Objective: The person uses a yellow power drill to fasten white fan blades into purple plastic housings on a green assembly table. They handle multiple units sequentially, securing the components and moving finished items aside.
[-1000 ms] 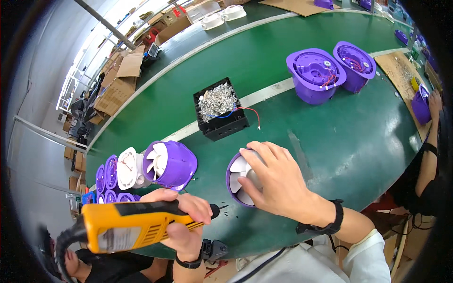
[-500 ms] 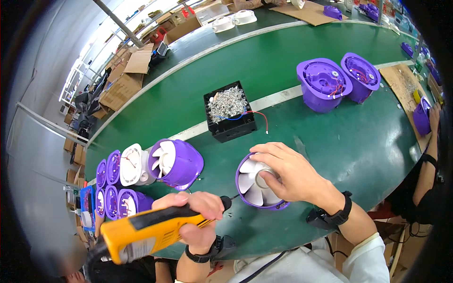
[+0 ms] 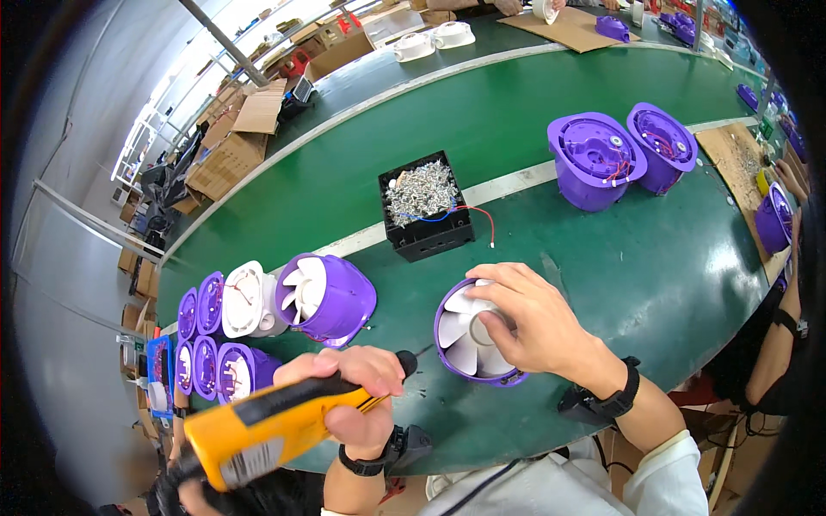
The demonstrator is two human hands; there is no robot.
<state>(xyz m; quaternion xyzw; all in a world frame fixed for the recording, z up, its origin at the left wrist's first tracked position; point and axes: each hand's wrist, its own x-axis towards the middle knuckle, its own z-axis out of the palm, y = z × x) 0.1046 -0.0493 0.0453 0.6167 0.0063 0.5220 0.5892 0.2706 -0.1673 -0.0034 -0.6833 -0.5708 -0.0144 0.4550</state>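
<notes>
My left hand [image 3: 370, 397] is wrapped round a yellow and black electric screwdriver [image 3: 284, 421]. Its thin bit points right and ends just short of the rim of a purple housing [image 3: 443, 344]. Inside that housing sits a white fan [image 3: 463, 331] with broad blades. My right hand [image 3: 538, 322] grips it from above, thumb by the round hub and fingers bent over the far blades, covering the fan's right side. Beyond the housing stands a black box [image 3: 426, 245] heaped with small screws [image 3: 420, 191]; a red and blue wire lies across it.
Left of me stand another purple housing with a fan [image 3: 340, 301], a white housing [image 3: 245, 301] and several smaller-looking purple ones [image 3: 206, 365]. Two purple housings with wires [image 3: 594, 163] are at the far right. A co-worker's arm [image 3: 783, 335] handles a purple housing [image 3: 772, 219] at the right edge.
The screwdriver's bit has drawn slightly away from the housing's rim. My right hand keeps its hold on the fan. Across the table, another person's hands have appeared at a white part.
</notes>
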